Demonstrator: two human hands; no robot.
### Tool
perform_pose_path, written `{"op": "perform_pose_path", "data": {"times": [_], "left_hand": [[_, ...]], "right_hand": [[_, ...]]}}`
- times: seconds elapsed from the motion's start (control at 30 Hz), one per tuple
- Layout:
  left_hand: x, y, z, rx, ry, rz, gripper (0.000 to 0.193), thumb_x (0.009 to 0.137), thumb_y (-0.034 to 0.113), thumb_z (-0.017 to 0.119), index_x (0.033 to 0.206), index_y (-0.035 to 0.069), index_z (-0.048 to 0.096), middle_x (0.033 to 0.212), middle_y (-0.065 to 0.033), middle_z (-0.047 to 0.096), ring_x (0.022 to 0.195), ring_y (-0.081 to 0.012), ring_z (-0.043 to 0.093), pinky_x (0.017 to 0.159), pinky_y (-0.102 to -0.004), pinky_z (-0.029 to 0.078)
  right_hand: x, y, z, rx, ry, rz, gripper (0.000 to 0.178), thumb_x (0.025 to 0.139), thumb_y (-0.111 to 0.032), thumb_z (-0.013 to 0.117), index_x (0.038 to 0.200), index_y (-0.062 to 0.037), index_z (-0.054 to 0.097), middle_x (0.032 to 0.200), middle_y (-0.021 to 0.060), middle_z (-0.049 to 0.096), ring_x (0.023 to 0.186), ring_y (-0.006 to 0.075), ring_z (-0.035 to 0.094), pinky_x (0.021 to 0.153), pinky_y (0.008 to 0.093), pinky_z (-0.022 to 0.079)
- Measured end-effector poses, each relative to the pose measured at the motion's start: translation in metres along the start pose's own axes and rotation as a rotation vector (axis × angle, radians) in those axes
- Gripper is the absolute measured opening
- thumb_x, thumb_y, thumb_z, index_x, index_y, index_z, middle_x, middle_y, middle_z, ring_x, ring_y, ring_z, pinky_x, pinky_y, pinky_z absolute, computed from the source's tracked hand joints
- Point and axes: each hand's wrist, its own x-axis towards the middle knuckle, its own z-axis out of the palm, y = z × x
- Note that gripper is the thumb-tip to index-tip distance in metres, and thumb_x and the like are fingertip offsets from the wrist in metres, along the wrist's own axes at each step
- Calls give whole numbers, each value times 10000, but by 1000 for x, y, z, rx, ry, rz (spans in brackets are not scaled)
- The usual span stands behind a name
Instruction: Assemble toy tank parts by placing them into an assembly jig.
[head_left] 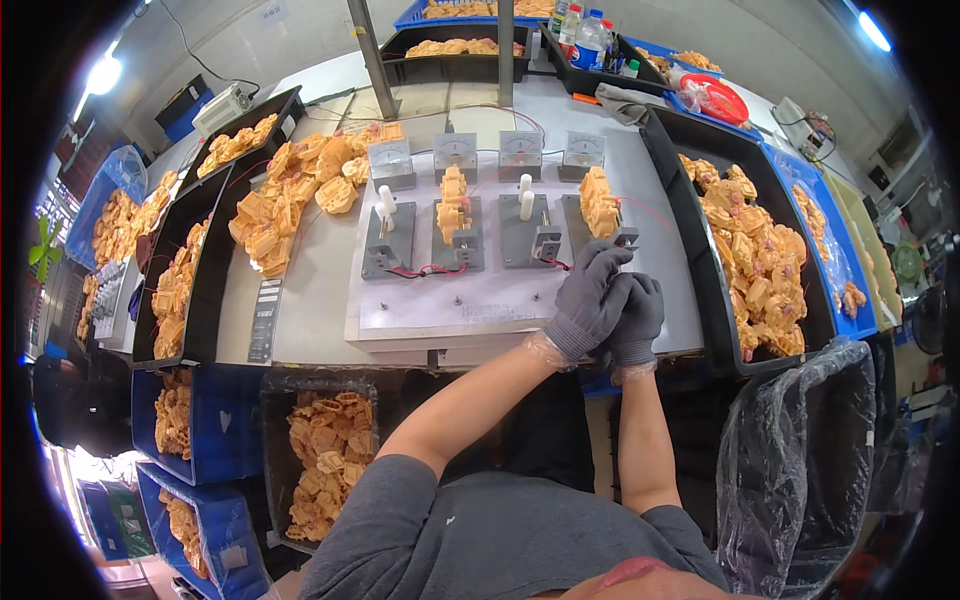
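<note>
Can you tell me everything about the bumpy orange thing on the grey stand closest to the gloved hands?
The orange part looks like plastic, chunky, with a bumpy, notched edge. It stands upright on the rightmost grey stand, in front of a clear-faced meter. A thin red wire shows beside it. The left hand is just below it; I can't tell if they touch.

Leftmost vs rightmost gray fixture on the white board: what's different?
The leftmost fixture carries no orange part, its white pegs exposed; the rightmost fixture has an orange part on it. No hand is near the leftmost fixture; the left hand is at the rightmost fixture's front end. Both have gray bases with a meter behind.
</note>
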Motion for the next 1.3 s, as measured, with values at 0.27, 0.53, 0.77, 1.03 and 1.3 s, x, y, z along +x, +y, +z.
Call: {"op": "perform_pose_path", "data": {"times": [0.27,0.53,0.77,1.03,1.3], "left_hand": [[-2,-30,13,-418,155,-461,227,801,68,587,1001,-7,511,973,-105,481,810,-152,510,750,-265,440],[-2,-23,8,-190,85,-227,165,823,29,572,978,-4,525,971,-72,521,824,-107,529,754,-243,444],[-1,-21,9,-227,68,-266,147,807,21,552,946,-7,513,982,-112,503,852,-184,535,754,-282,451],[0,-16,7,-221,100,-256,174,806,16,544,975,-1,508,987,-102,482,831,-157,518,740,-258,441],[1,-15,6,-210,84,-259,210,806,15,541,1012,-1,507,999,-108,483,840,-166,521,747,-264,442]], "right_hand": [[2,-10,-4,-63,-52,43,111,650,-121,678,717,-82,599,836,78,602,811,301,551,697,389,458],[1,-6,-3,-37,-42,53,113,649,-108,673,709,-75,583,841,82,600,807,309,548,693,389,456],[2,-5,-3,-41,-51,35,120,647,-97,664,723,-69,576,839,89,598,802,313,544,688,394,451],[2,-8,-3,-57,-43,35,114,649,-92,661,721,-68,576,835,93,599,803,310,545,690,391,453],[1,-6,-3,-55,-50,38,107,658,-91,660,719,-64,576,837,96,598,813,310,545,696,392,454]]}}
